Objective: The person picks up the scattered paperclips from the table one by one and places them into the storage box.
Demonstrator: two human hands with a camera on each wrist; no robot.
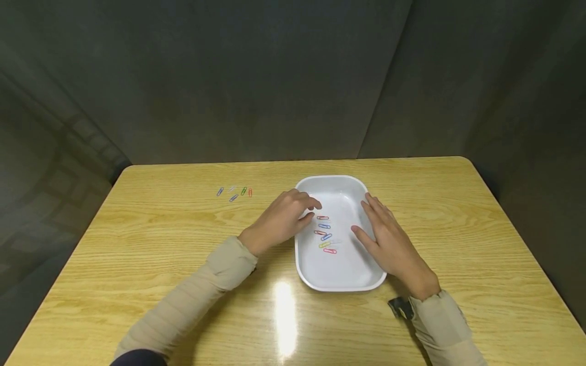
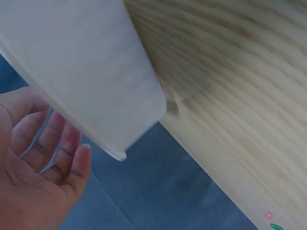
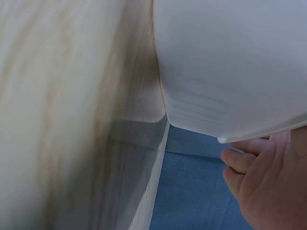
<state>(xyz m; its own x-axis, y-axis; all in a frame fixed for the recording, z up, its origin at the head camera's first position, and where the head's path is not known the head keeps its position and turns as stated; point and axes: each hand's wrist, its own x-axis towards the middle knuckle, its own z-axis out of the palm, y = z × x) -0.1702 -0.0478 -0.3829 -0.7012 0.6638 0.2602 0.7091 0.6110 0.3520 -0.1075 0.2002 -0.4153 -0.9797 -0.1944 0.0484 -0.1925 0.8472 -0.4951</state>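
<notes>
A white tray (image 1: 341, 274) stands on the wooden table. Inside it several paper clips (image 1: 326, 237) lie in a loose column: red, blue, yellow, pink and pale ones. My left hand (image 1: 286, 216) reaches over the tray's left rim from outside, fingers loosely bent and thumb apart from the index finger, with nothing visible between them. Across from it, my right hand (image 1: 389, 241) is over the right rim, fingers fairly straight and thumb above the tray's inside. Both wrist views show the tray's outer wall (image 2: 91, 72) beside the fingers.
More paper clips (image 1: 234, 197), blue, green, red and a pale one, lie on the table (image 1: 151, 244) left of the tray, toward the back. A dark grey curtain (image 1: 256, 81) hangs behind the table's far edge. Light reflects brightly off the table in front.
</notes>
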